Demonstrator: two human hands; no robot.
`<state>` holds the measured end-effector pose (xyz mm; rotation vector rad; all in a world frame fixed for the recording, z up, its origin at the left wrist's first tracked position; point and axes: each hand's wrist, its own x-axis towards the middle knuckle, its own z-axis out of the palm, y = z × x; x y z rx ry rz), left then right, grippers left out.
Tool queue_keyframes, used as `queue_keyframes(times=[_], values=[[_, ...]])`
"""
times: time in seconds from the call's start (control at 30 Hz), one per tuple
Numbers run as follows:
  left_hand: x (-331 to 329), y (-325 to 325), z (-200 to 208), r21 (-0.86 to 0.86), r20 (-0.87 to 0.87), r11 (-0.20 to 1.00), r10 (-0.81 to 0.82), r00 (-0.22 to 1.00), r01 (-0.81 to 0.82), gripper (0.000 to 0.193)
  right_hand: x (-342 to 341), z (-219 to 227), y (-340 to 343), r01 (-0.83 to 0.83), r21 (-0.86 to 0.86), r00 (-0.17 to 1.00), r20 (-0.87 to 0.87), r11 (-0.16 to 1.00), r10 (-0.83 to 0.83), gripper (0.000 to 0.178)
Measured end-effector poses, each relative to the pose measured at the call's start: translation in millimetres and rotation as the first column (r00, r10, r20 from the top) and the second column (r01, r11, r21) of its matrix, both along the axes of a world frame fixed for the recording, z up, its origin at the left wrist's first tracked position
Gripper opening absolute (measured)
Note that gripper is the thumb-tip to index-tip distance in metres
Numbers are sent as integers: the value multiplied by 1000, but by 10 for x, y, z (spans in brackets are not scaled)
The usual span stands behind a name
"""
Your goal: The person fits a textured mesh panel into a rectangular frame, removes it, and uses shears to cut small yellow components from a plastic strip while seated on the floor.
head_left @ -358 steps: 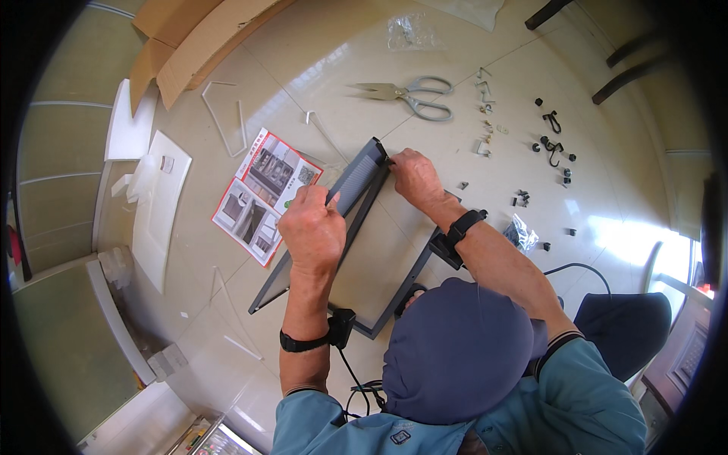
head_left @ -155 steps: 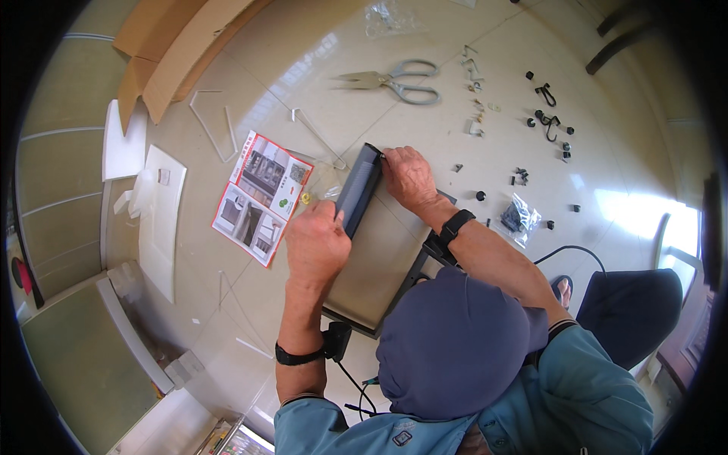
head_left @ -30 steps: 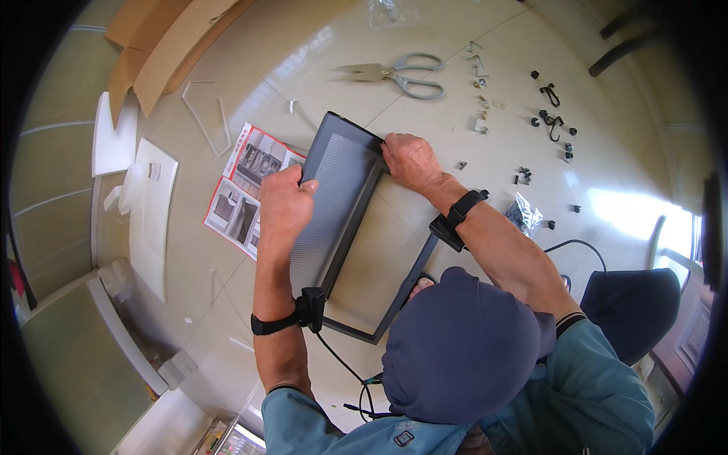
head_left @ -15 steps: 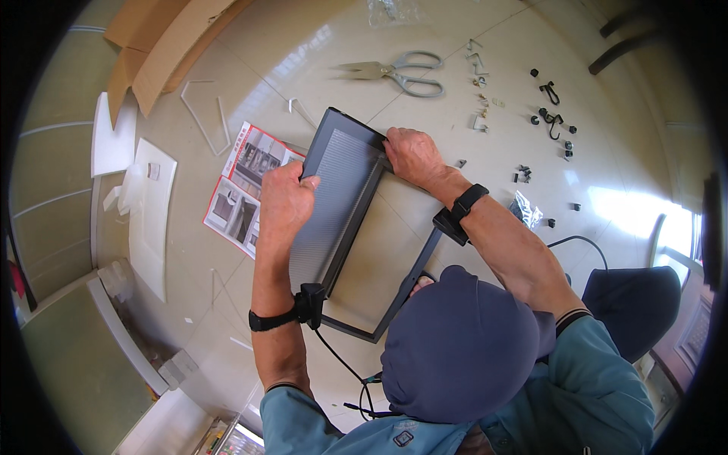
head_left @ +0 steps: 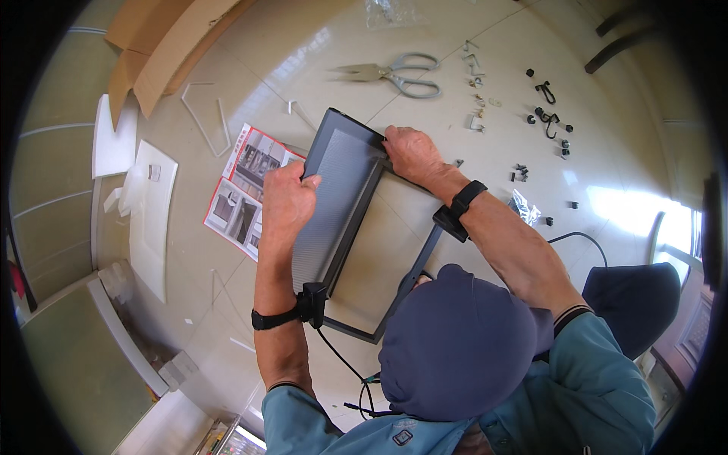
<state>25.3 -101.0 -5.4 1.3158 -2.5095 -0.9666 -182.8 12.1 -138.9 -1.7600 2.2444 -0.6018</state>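
Note:
A dark grey metal frame (head_left: 365, 331) is held slanted above the tiled floor in front of me. A ribbed or mesh grey panel (head_left: 334, 167) fills its left part, and floor shows through the open right part. My left hand (head_left: 288, 199) is closed on the frame's left edge, thumb over the panel. At the far edge, near the corner between panel and opening, my right hand (head_left: 412, 155) is closed too, its fingertips partly hidden. A dark cap (head_left: 462, 349) covers the near right corner of the frame from view.
An instruction leaflet (head_left: 254, 163) lies left of the frame. Large scissors (head_left: 398, 74) rest beyond it. Small metal hooks (head_left: 472, 61), black hooks (head_left: 547, 121) and a plastic bag (head_left: 523, 206) are spread to the right. A cardboard box (head_left: 163, 53) and white foam sheets (head_left: 152, 227) stand left.

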Motion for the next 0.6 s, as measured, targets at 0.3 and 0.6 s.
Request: queue_keyframes(times=[0.3, 0.6], values=[[90, -24, -158, -35, 65, 998, 56, 996, -53, 16, -39, 49, 63, -23, -4, 997, 79, 1000, 23, 17], [106, -5, -111, -35, 50, 996, 84, 995, -82, 25, -71, 89, 104, -61, -12, 984, 166, 998, 62, 13]])
